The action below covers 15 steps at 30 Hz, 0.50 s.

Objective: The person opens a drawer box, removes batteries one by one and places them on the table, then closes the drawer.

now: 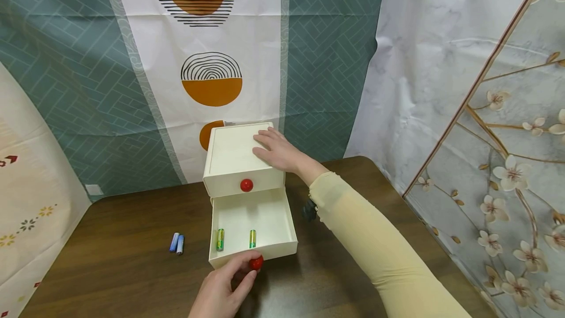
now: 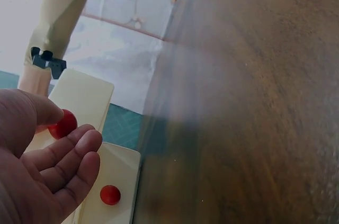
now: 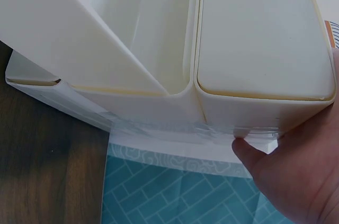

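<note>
At the far left, a pale cloth (image 1: 26, 244) with small flower motifs is hanging beside the brown table (image 1: 123, 239). On the table's left part, two blue batteries (image 1: 180, 245) are lying just beside each other. Nearer the middle, the left hand (image 1: 222, 286) is holding a red knob (image 1: 256, 263), its bent fingers pinching it at the front of an open drawer (image 1: 282, 249). Inside that drawer, two green batteries (image 1: 220, 239) are lying apart, one near the left wall, the other by the front panel. Above, a closed drawer (image 1: 225, 183) is showing its own red knob, and a teal-and-white hanging (image 1: 328, 63) is covering the wall behind. Toward the right, the right hand (image 1: 279, 151) is resting on top of the white cabinet (image 1: 234, 148), its fingers extended and slightly spread. A dark device (image 1: 310, 210) is sitting at that wrist. At the far right, a flowered sheet (image 1: 499, 156) is hanging.
</note>
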{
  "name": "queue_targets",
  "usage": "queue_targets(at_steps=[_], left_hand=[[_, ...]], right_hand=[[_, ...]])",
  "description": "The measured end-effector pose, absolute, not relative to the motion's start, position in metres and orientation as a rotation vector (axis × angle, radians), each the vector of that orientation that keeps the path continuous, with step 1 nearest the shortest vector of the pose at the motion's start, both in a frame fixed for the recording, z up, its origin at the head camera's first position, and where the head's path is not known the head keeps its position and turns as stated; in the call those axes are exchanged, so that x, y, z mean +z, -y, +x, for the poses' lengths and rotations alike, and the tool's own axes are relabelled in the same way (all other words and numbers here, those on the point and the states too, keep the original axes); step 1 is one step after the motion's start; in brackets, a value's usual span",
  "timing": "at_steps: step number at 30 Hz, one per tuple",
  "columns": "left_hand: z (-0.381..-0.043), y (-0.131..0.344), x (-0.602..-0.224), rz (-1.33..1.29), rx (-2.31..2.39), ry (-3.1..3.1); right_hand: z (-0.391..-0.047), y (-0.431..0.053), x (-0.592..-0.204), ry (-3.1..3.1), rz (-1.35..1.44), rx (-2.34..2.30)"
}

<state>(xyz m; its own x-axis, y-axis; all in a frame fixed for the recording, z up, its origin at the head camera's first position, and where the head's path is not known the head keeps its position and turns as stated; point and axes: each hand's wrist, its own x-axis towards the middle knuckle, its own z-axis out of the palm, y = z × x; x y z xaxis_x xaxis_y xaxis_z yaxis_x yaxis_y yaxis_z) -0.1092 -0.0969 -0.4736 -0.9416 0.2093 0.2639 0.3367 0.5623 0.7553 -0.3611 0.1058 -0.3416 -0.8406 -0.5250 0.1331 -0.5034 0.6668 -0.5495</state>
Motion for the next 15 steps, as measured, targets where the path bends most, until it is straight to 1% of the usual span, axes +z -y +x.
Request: queue_targets(at_steps=[9,15], left_hand=[[-0.11,0.1,-0.474,-0.519,-1.352,2.685],[-0.112,0.107,-0.472,-0.64,-1.35,2.715]], right_hand=[[-0.362,-0.106,-0.342,-2.837,-0.876,-0.912],[-0.36,-0.106,-0.341,-2.833,-0.883,-0.924]])
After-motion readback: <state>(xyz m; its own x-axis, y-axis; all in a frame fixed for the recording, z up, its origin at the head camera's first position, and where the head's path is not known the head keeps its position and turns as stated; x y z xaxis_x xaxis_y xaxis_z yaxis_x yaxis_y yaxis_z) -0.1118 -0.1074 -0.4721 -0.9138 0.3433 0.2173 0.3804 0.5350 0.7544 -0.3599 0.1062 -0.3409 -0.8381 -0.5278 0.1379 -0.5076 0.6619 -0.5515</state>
